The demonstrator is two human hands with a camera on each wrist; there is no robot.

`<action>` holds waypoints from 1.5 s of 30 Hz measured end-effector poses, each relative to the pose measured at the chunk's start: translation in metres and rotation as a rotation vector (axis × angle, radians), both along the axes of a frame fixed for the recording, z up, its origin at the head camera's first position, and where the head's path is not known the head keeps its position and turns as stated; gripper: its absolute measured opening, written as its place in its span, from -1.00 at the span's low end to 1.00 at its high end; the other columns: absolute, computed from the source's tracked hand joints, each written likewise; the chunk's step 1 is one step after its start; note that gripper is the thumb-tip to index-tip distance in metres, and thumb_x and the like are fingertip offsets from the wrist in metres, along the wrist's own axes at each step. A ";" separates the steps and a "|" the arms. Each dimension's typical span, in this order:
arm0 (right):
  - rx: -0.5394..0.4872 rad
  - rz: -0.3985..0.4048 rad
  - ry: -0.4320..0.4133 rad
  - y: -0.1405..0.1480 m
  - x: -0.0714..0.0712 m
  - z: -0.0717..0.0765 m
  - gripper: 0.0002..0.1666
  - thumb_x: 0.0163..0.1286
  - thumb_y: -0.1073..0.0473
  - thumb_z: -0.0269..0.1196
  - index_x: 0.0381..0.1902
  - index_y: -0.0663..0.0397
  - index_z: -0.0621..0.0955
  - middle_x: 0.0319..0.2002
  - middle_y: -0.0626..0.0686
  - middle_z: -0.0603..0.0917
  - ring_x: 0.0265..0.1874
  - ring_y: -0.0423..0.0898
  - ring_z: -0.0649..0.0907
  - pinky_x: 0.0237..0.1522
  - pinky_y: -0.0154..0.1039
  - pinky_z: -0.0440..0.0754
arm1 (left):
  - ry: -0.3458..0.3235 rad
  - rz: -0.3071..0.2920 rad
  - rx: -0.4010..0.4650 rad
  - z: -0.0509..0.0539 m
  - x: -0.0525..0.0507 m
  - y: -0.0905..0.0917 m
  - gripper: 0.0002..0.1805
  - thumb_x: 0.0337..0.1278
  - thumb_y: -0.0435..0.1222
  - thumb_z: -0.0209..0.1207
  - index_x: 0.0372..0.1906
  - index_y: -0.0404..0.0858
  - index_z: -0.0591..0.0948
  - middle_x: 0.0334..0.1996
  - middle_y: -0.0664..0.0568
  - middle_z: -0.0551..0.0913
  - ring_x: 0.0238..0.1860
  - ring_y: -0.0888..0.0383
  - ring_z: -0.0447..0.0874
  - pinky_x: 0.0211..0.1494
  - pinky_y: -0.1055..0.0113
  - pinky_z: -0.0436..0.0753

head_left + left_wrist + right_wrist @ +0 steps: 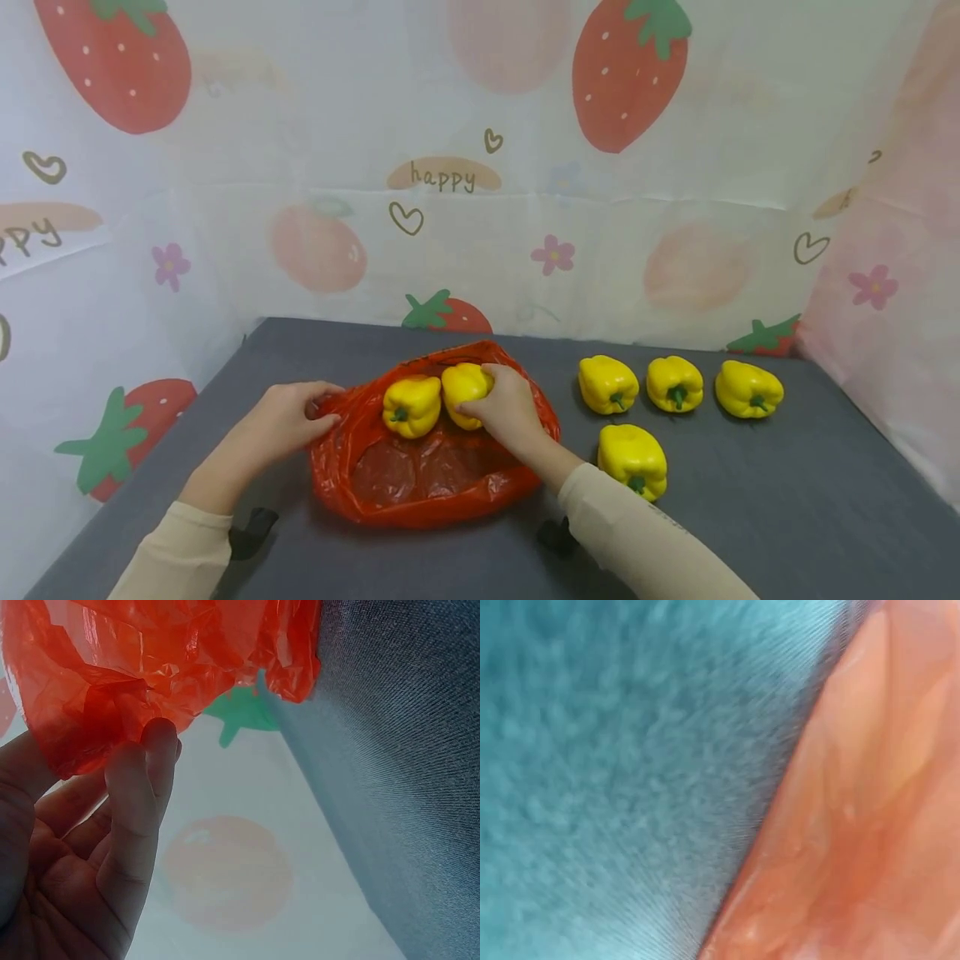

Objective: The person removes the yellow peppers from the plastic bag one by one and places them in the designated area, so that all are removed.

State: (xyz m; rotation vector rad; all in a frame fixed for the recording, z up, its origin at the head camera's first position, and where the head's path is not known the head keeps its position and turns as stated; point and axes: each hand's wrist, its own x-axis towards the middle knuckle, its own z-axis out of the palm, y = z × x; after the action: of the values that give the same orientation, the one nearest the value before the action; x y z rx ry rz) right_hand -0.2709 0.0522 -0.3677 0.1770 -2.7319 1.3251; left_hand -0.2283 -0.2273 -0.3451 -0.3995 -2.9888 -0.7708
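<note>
A red plastic bag lies with its mouth spread wide on the grey table. My left hand pinches the bag's left rim between thumb and fingers; in the left wrist view that hand holds the thin red plastic. Inside the bag, toward the back, sits a yellow bell pepper. Right beside it is a second yellow pepper, which my right hand grips from the right. The right wrist view has only the bag and grey cloth, without the hand.
To the bag's right, three yellow peppers stand in a back row: one, another and a third. Another pepper is nearer, beside my right forearm. Dark objects lie by both wrists. Printed cloth walls surround the table.
</note>
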 end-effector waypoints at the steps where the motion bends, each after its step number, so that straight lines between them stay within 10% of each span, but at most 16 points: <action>1: -0.002 0.000 0.005 0.000 0.001 0.001 -0.18 0.05 0.13 0.55 0.25 0.32 0.53 0.15 0.22 0.66 0.01 0.11 0.64 0.09 0.04 0.64 | 0.000 0.001 0.001 0.000 0.000 0.000 -0.59 0.18 -0.34 0.29 0.12 -0.39 0.61 -0.14 -0.18 0.74 -0.28 0.11 0.65 -0.23 0.19 0.76; 45: -0.086 0.007 -0.026 0.064 0.049 0.038 -0.16 0.13 0.08 0.51 0.33 0.21 0.48 0.25 0.18 0.59 0.09 0.06 0.63 0.14 0.00 0.66 | 0.037 -0.010 0.001 0.002 0.000 -0.001 -0.59 0.17 -0.34 0.31 0.11 -0.40 0.62 -0.13 -0.19 0.74 -0.27 0.09 0.68 -0.23 0.18 0.76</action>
State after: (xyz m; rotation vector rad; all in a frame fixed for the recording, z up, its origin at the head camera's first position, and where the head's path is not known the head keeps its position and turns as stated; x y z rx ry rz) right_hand -0.2214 0.1161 -0.3297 0.1634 -2.6907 1.4539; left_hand -0.2280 -0.2281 -0.3436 -0.4238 -2.9541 -0.7566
